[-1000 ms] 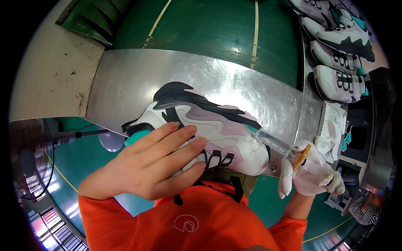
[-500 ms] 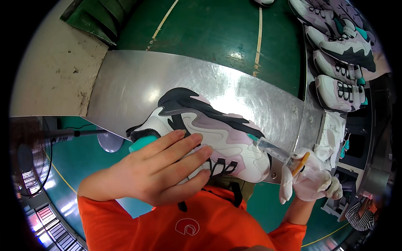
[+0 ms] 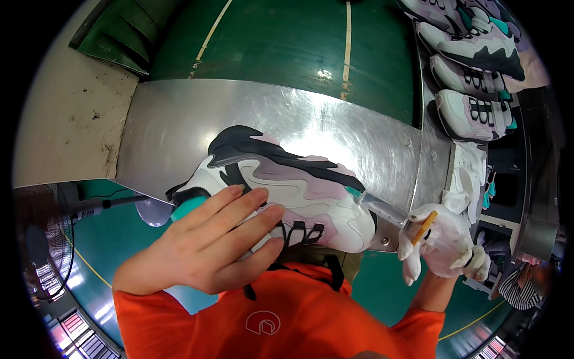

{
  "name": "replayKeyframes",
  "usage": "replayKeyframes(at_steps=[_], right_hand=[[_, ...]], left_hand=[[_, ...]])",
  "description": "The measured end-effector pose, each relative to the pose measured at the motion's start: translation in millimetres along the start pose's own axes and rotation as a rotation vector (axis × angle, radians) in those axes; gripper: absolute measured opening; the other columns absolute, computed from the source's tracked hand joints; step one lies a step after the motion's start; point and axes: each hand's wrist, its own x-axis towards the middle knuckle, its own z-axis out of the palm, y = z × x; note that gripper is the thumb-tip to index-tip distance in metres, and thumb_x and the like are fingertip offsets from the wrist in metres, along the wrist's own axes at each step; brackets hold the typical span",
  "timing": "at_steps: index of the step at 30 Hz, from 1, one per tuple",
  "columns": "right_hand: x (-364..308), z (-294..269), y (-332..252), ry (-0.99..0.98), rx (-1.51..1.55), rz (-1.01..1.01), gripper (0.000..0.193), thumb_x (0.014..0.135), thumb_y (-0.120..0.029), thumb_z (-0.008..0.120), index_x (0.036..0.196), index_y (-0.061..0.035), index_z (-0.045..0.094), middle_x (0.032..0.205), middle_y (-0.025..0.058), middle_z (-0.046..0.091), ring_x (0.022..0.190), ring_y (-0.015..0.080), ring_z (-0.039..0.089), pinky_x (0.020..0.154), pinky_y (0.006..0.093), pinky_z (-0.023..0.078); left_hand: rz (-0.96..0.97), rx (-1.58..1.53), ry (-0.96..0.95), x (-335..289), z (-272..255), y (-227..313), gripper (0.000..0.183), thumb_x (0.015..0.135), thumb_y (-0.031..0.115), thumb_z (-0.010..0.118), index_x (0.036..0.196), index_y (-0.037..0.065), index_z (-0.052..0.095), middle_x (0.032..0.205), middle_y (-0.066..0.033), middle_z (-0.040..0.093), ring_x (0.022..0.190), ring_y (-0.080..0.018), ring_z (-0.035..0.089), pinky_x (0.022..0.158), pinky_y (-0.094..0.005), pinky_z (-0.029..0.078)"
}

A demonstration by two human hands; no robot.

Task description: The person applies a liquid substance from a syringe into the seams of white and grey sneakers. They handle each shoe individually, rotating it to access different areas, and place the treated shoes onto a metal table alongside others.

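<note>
A white, lilac and black sneaker lies tilted on its side at the near edge of the metal bench, sole facing away and toe to the right. A teal piece fills its opening. My bare left hand grips the upper, four fingers laid across its side and the thumb hidden. My right hand, in a white glove, is closed round a clear syringe-like tube with a teal tip. That tip is at the seam between sole and upper near the toe. A thin orange-yellow stick also sits in the gloved fingers.
Beyond the metal bench runs a green belt with pale lines. Several similar sneakers line the right side, near white crumpled cloth or gloves. A fan stands at left. Another person shows at far right.
The whole scene has shifted slightly left in the picture. The tube's tip stays at the sole seam near the toe, and both hands keep their hold.
</note>
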Motion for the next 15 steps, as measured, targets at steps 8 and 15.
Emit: replayKeyframes(at_steps=[8, 15], right_hand=[[-10.3, -3.1, -0.1, 0.005, 0.013, -0.020, 0.090, 0.067, -0.036, 0.079, 0.129, 0.0150, 0.040, 0.094, 0.0370, 0.059, 0.060, 0.0368, 0.064, 0.050, 0.0420, 0.056], [-20.0, -6.2, 5.4, 0.008, 0.039, -0.039, 0.088, 0.068, -0.035, 0.079, 0.129, 0.0153, 0.041, 0.095, 0.0380, 0.058, 0.059, 0.0368, 0.064, 0.049, 0.0421, 0.056]], left_hand=[[-0.005, 0.033, -0.016, 1.6, -1.8, 2.0, 0.018, 0.073, 0.012, 0.072, 0.091, 0.011, 0.070, 0.114, -0.0137, 0.067, 0.106, -0.0321, 0.065, 0.093, -0.0431, 0.052], [-0.023, 0.044, -0.030, 4.2, -3.7, 4.1, 0.017, 0.075, 0.012, 0.071, 0.092, 0.010, 0.068, 0.113, -0.0129, 0.068, 0.108, -0.0325, 0.065, 0.094, -0.0440, 0.052]])
